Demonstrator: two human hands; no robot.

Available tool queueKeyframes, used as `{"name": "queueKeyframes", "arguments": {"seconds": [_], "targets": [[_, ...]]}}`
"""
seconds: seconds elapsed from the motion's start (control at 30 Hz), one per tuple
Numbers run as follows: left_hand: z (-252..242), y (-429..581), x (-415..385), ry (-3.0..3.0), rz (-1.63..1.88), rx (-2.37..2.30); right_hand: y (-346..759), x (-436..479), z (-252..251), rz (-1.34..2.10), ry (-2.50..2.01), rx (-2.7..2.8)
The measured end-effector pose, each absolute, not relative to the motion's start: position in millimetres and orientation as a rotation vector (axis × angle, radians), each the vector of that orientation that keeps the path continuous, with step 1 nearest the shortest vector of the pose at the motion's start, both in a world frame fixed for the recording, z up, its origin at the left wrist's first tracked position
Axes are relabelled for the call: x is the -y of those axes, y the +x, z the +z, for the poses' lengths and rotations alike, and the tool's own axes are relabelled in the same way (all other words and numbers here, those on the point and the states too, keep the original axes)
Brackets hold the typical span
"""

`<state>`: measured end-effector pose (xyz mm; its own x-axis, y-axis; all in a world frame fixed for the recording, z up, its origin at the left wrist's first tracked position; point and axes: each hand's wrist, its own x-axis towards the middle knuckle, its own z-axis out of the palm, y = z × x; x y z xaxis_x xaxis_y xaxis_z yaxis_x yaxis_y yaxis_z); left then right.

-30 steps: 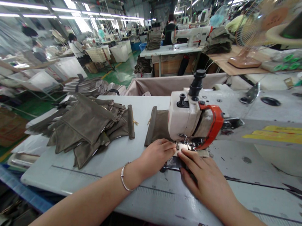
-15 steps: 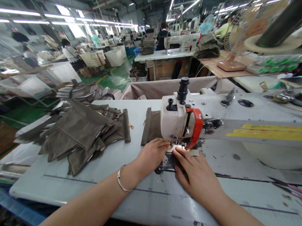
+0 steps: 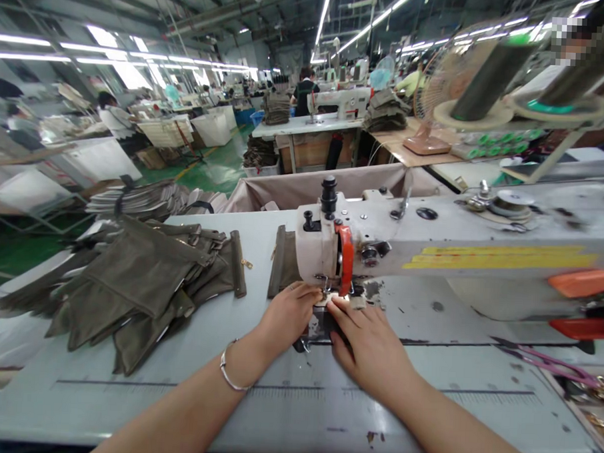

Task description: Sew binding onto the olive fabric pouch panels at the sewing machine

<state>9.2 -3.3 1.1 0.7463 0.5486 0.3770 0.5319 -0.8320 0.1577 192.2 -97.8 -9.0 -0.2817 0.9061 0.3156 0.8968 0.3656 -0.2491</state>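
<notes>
Both my hands rest on the table right under the head of a white sewing machine [image 3: 431, 242]. My left hand [image 3: 289, 314], with a silver bangle on the wrist, has its fingers curled against a small light piece [image 3: 335, 299] at the needle. My right hand [image 3: 364, 339] lies flat with fingers stretched out, its fingertips pressing the same piece from the right. An olive-brown fabric piece with a zipper edge [image 3: 281, 269] lies behind the machine head, to the left.
A heap of olive-brown fabric pieces [image 3: 139, 283] covers the left of the grey table [image 3: 254, 411]. Pink-handled scissors [image 3: 551, 364] lie at the right. Thread cones [image 3: 488, 81] and a fan [image 3: 438, 92] stand behind the machine. Other people work at tables farther back.
The view has swung to the right and upward, so the machine's arm and the scissors now show. Both hands stay at the needle on the small piece.
</notes>
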Motion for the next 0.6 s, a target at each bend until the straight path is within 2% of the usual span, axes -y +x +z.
{"name": "queueKeyframes", "arguments": {"seconds": [0.47, 0.6], "targets": [[-9, -3, -5, 2.907, 0.741, -0.779, 187, 100, 0, 0.02, -1.539, 2.167], [-2, -7, -7, 2.995, 0.897, -0.621, 186, 103, 6, -0.064, -1.587, 2.209]]}}
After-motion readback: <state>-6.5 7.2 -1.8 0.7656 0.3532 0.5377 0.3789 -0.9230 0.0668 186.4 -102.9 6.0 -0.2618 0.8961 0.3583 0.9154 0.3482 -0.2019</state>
